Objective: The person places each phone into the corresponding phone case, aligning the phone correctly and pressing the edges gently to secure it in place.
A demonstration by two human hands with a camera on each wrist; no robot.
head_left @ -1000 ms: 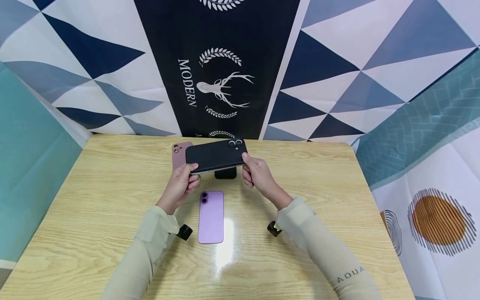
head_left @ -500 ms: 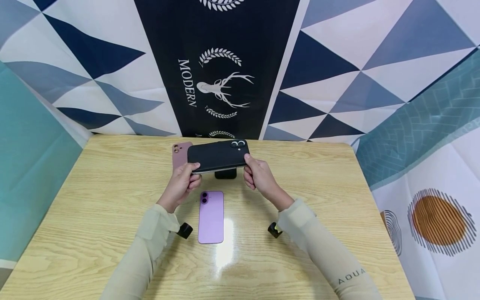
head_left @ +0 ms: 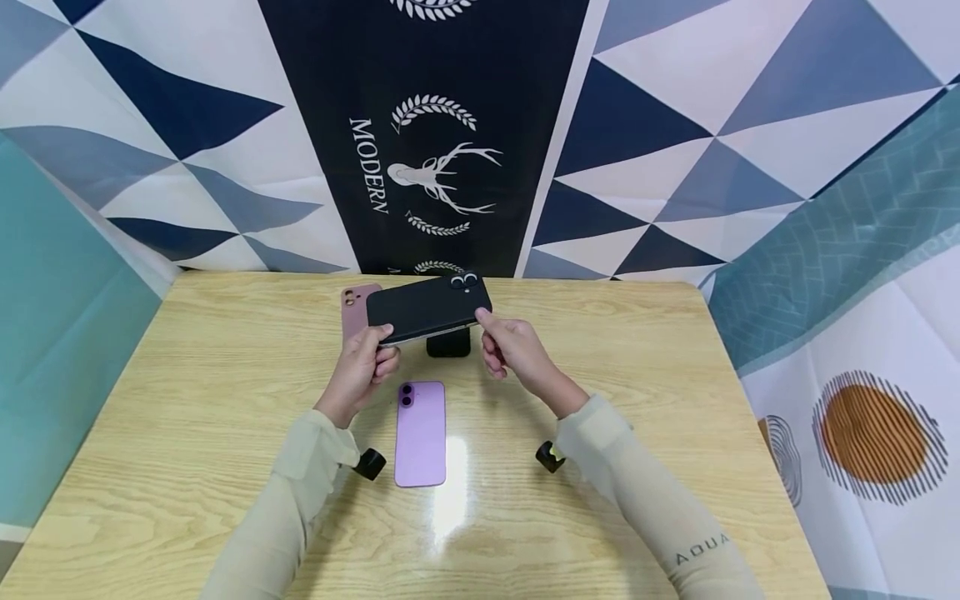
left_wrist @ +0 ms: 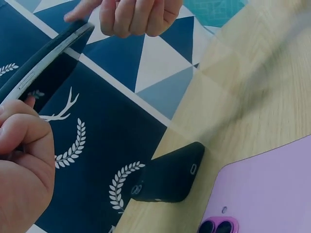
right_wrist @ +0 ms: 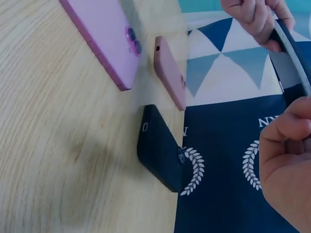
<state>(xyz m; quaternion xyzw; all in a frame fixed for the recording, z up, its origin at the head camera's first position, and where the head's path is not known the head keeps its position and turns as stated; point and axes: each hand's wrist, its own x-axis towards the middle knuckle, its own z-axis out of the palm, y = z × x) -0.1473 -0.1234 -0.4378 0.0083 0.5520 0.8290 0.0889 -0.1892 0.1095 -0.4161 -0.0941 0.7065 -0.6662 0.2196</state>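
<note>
A phone in a black case (head_left: 427,307) is held up over the back of the table, tilted, its camera end to the right and a silvery rim along the near edge. My left hand (head_left: 358,372) grips its left end, thumb on top and fingers curled beneath. At the lower right corner my right hand (head_left: 519,350) has its thumb on the case, the other fingers curled below. The left wrist view shows the right thumb on that far end of the phone (left_wrist: 46,60). How far the right fingers reach under it is hidden.
A lilac phone (head_left: 420,435) lies camera side up in front of me. Behind the held phone are a black cased phone or case (head_left: 448,344) and a pink phone case (head_left: 355,310), both partly covered. A patterned cloth wall (head_left: 600,192) borders the wooden table (head_left: 637,358).
The held phone has shifted slightly left and tilted more, its camera end higher. My right thumb now sits nearer its lower corner. The head view has shifted a little.
</note>
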